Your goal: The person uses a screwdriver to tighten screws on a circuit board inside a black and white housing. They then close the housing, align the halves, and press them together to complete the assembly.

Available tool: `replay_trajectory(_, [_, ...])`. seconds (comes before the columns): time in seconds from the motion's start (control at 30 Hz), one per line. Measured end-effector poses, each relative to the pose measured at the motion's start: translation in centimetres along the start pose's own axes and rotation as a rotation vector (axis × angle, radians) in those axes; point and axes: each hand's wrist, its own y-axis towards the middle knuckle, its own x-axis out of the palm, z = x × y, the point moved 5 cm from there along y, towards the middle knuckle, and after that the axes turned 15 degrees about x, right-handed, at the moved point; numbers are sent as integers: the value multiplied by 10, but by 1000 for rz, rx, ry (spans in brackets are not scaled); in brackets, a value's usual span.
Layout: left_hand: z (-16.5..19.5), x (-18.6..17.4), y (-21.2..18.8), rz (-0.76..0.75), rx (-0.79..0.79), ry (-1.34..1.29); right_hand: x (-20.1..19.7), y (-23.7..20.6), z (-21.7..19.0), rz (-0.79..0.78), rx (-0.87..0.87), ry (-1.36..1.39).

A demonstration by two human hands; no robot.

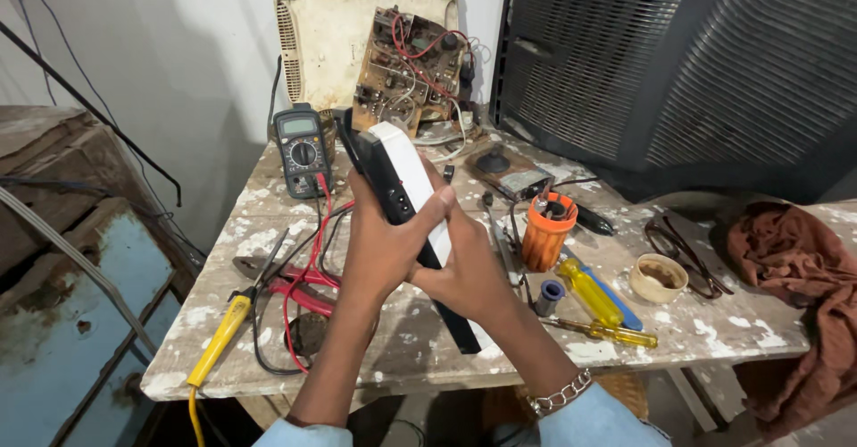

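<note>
Your left hand [379, 250] and right hand [469, 273] both clamp the black-and-white device [402, 183] above the counter [428, 340]; its casing looks closed, the screwdrivers [598, 309] lying untouched

Two bare forearms, light blue sleeves [596, 422] pushed back, silver chain-link bracelet [561, 395] on the right wrist, no rings visible

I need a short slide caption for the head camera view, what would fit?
Both hands, left and right, grip a long black-and-white device above a workbench beside a multimeter.
</note>
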Motion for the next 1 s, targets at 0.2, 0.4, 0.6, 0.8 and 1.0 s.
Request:
replay_trajectory(0.2, [3,-5,-1,45,-67,32,5,2,0,-20,31,-2])
replay_trajectory(0.4, [13,-4,1,153,-134,204,6,0,2,-23,29,-13])
replay_trajectory(0.6, [23,0,2,192,13,97,3,0,9,15,43,-97])
replay_trajectory(0.8, [36,4,-5,181,-40,191,-2,-2,19,-23,122,-43])
replay_trajectory(1.0, [67,9,-2,124,100,94,-16,-1,46,-40,76,181])
